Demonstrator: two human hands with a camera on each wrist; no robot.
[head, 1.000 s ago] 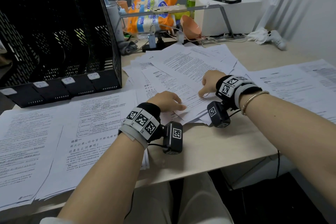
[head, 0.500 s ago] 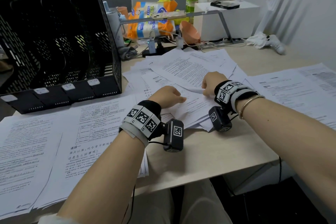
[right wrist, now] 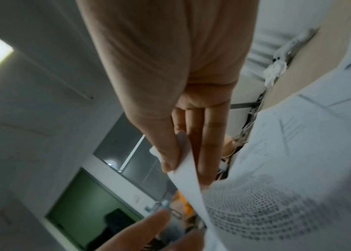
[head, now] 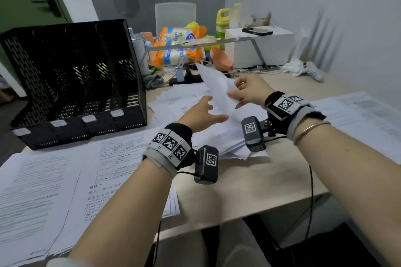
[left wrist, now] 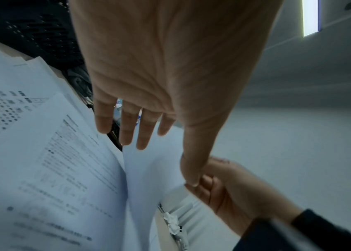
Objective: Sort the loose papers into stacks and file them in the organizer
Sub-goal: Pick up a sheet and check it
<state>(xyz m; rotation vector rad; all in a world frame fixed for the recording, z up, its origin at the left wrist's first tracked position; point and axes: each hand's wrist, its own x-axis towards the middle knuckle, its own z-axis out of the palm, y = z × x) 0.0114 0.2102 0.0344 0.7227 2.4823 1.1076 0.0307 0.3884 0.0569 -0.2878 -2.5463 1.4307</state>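
Note:
My right hand (head: 243,93) pinches a white sheet (head: 217,89) between thumb and fingers and holds it up on edge above the loose pile of papers (head: 180,104) in the middle of the desk. The right wrist view shows the thumb pressing that sheet (right wrist: 188,171) against the fingers. My left hand (head: 206,112) is spread open just left of the sheet, fingers straight, holding nothing; in the left wrist view its fingertips (left wrist: 142,144) are at the sheet's (left wrist: 150,169) edge. The black mesh organizer (head: 71,80) stands at the back left with several empty slots.
Sorted printed stacks lie at the front left (head: 50,182) and along the right side (head: 358,115). Behind the pile are a metal stand (head: 238,39), a snack bag (head: 180,43), a white box (head: 260,47) with a phone on it, cables and a green bottle (head: 222,21).
Both hands have come up off the pile. My right hand has lifted one sheet and turned it on edge; my left hand has let go of the papers and opened beside it.

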